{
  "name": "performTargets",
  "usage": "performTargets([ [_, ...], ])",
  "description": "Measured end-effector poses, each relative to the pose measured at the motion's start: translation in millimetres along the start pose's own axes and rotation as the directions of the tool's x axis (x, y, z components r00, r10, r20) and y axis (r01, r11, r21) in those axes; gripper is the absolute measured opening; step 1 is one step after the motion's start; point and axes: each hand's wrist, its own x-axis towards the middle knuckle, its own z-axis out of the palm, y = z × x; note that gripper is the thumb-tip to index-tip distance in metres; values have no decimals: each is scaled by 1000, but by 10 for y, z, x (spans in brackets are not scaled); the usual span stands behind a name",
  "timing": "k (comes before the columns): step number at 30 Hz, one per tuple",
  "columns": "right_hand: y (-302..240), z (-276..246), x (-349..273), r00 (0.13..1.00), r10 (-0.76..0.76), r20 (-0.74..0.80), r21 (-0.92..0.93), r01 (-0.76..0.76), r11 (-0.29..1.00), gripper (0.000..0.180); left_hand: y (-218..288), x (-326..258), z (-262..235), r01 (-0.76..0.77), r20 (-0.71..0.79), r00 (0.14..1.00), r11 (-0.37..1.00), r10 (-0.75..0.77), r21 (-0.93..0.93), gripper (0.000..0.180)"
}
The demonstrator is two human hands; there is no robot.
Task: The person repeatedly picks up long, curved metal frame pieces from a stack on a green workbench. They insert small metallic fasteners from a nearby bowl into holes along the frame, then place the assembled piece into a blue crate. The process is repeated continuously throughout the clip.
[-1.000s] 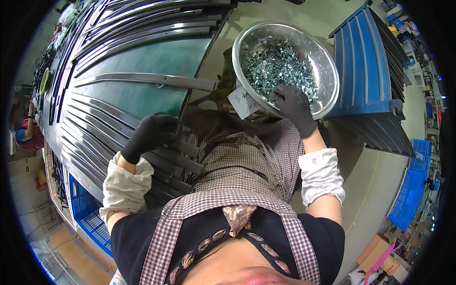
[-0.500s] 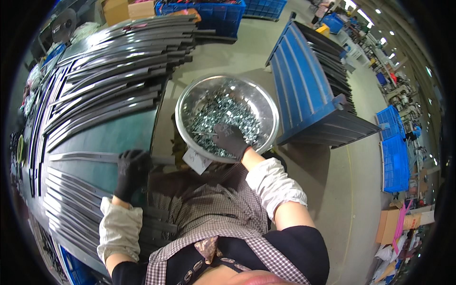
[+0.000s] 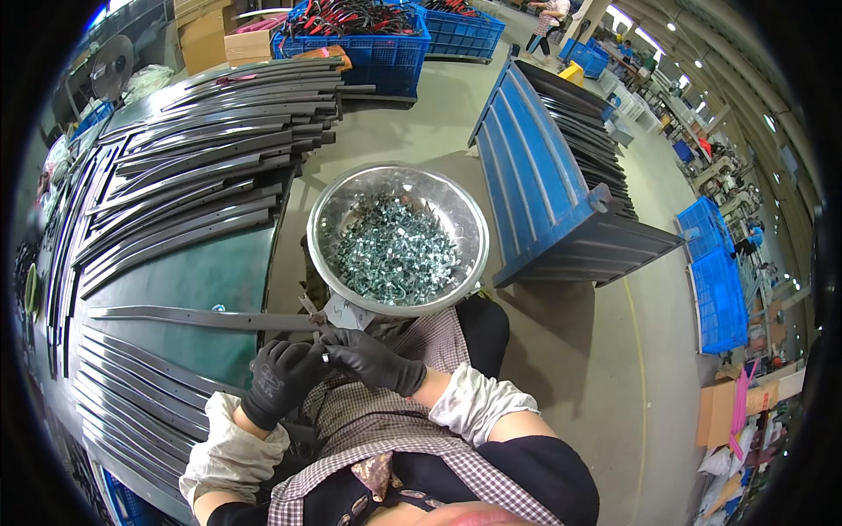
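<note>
In dark gloves, my left hand and my right hand meet above my lap, fingers curled and fingertips together. A small shiny metal clip shows at the fingertips of my right hand, against my left. Whatever else my left fingers hold is hidden. Just beyond the hands, a single dark curved strip sticks out over the table edge, its end close to my fingers. Past it stands a round steel bowl holding a heap of small metal clips.
Dark strips lie in rows on the green table, at its far side and near side. A blue metal rack with more strips stands right of the bowl. Blue crates stand behind; a person is far off.
My right hand has come out of the bowl and down to my left hand, with a clip at its fingertips. My left hand has left the single strip and moved right, towards my lap.
</note>
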Motion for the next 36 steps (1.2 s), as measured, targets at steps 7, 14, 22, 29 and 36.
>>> performTargets([
  [7, -224, 33, -177, 999, -15, -34, -218, 7, 976, 38, 157, -36, -79, 334, 134, 942, 894, -307, -300, 22],
  [14, -147, 14, -273, 912, -324, 251, -865, 362, 347, 69, 148, -146, -81, 501, 435, 861, 583, -262, -640, 25],
  [22, -178, 82, -401, 902, -336, 272, -939, 326, 114, 70, 204, -203, -128, 685, 633, 709, 89, -310, -724, 25],
  [29, -112, 27, -411, 998, -20, -63, -541, -18, 841, 51, 221, -254, -9, 361, 295, 927, 770, -233, -526, 22],
  [36, -68, -133, -393, 954, 298, -37, -330, -293, 897, 44, 118, -324, 46, 25, 258, 966, 974, 35, -225, 38],
])
